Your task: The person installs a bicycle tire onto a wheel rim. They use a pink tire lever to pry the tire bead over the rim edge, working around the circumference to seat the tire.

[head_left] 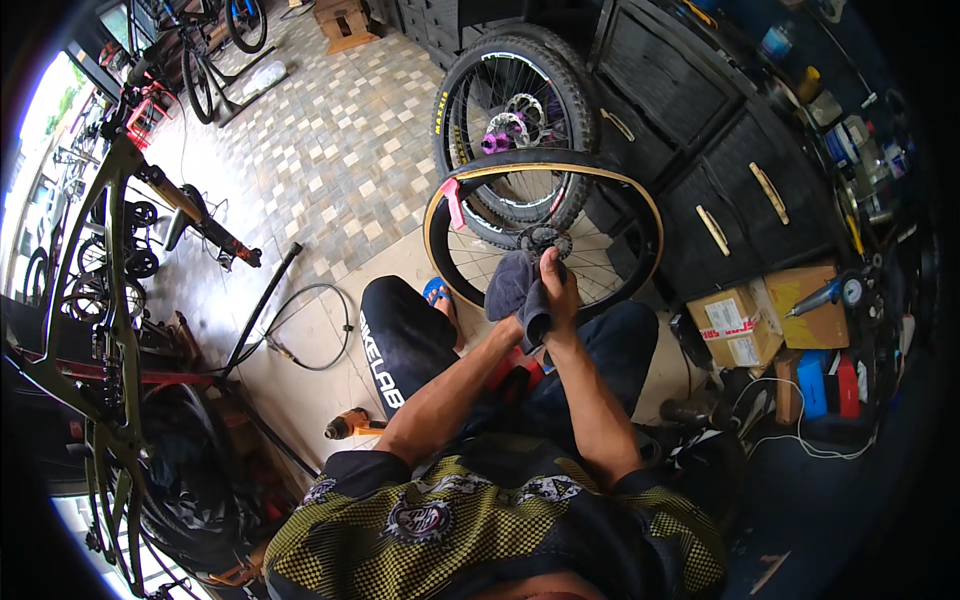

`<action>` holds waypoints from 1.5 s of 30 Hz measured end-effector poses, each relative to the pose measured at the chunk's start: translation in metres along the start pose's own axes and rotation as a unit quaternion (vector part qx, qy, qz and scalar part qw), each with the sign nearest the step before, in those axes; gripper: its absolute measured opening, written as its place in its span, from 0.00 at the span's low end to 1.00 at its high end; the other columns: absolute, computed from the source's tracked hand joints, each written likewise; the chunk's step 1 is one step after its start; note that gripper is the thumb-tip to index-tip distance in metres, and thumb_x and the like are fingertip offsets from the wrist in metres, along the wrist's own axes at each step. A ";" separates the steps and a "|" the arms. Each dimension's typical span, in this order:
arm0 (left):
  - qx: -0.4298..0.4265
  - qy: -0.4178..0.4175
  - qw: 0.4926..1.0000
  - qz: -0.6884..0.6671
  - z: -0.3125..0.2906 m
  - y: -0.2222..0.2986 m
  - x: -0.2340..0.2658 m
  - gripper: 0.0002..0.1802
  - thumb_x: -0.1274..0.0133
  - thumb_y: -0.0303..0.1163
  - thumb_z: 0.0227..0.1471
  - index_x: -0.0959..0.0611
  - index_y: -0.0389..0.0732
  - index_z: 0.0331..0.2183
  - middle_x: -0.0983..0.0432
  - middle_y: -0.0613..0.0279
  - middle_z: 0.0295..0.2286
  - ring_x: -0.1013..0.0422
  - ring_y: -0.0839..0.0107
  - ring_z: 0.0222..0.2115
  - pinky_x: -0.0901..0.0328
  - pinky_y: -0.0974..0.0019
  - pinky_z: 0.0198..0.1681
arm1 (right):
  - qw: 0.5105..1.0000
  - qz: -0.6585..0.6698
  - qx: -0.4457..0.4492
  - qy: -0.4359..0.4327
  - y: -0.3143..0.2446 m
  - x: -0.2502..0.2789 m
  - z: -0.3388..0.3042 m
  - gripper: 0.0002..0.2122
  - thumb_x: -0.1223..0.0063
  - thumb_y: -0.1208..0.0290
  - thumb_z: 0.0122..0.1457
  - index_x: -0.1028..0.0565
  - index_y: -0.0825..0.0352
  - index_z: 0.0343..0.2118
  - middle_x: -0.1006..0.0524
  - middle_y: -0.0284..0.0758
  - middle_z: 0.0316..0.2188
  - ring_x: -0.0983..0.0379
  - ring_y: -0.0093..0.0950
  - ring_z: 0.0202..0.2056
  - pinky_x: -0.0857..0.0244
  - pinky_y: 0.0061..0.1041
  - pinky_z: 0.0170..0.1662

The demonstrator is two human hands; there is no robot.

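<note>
A dark grey rag (514, 283) is bunched between my hands, in front of my knees. My right hand (562, 292) is closed around one side of it, thumb upward. My left hand (516, 325) is pressed into the rag, which hides most of its fingers. Just beyond them a bicycle wheel (655, 235) with a black, tan-edged tyre leans toward me. Its hub (543, 240) with a disc rotor shows right above my hands. A pink strip (454, 204) hangs on the tyre's left side.
Behind stand more wheels with knobby tyres (577, 110), beside black cabinets (690, 130). Cardboard boxes (735, 325) lie to the right. On the left are a green bicycle frame (118, 300), a looped cable (345, 325) and a cordless drill (347, 424) on the floor.
</note>
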State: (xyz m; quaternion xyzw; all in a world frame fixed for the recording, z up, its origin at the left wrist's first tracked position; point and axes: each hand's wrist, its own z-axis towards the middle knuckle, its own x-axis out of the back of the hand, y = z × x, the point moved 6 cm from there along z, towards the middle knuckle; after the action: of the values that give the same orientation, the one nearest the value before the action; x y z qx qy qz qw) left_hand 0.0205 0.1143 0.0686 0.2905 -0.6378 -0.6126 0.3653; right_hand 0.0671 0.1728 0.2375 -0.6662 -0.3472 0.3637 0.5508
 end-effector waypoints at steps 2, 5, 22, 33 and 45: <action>-0.015 -0.026 1.000 0.003 -0.019 0.030 -0.004 0.27 0.46 0.40 0.68 0.27 0.42 0.63 0.29 0.57 0.59 0.36 0.59 0.63 0.44 0.58 0.69 | 0.981 0.132 -0.096 0.105 0.026 0.016 0.013 0.29 0.48 0.39 0.69 0.22 0.65 0.25 0.27 0.24 0.22 0.32 0.20 0.28 0.35 0.21 0.36; -0.012 -0.091 0.995 -0.049 -0.029 0.060 0.019 0.25 0.44 0.39 0.66 0.23 0.42 0.60 0.25 0.58 0.57 0.31 0.58 0.59 0.38 0.53 0.65 | 0.997 -0.061 0.011 0.055 0.035 0.018 0.024 0.29 0.45 0.35 0.64 0.23 0.64 0.32 0.23 0.31 0.30 0.27 0.31 0.31 0.31 0.31 0.39; 0.086 -0.089 0.893 -0.432 -0.069 0.123 0.011 0.58 0.63 0.77 0.62 0.42 0.36 0.71 0.43 0.55 0.70 0.53 0.60 0.72 0.62 0.53 0.75 | 0.994 0.048 0.049 0.081 0.069 -0.002 0.072 0.21 0.55 0.53 0.76 0.20 0.69 0.47 0.18 0.32 0.42 0.23 0.28 0.42 0.28 0.31 0.47; -0.109 0.138 0.917 -0.359 0.011 0.086 0.069 0.33 0.59 0.55 0.72 0.31 0.42 0.65 0.28 0.60 0.57 0.35 0.60 0.61 0.52 0.58 0.71 | 0.954 -0.079 0.170 -0.234 0.037 -0.068 0.024 0.41 0.64 0.36 0.73 0.41 0.75 0.71 0.42 0.51 0.72 0.51 0.39 0.75 0.62 0.37 0.76; -0.084 0.119 0.932 -0.331 0.086 0.185 0.108 0.19 0.54 0.46 0.72 0.24 0.44 0.54 0.24 0.63 0.46 0.28 0.66 0.47 0.32 0.62 0.54 | 0.892 0.000 0.112 -0.438 -0.071 -0.066 0.047 0.53 0.68 0.24 0.65 0.49 0.78 0.70 0.46 0.47 0.71 0.55 0.32 0.72 0.61 0.32 0.74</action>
State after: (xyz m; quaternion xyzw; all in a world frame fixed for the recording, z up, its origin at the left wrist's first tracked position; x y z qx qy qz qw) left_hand -0.0966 0.0897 0.2655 0.5238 -0.4038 -0.7111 0.2384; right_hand -0.0110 0.1496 0.3083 -0.3735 -0.5099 0.6553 0.4137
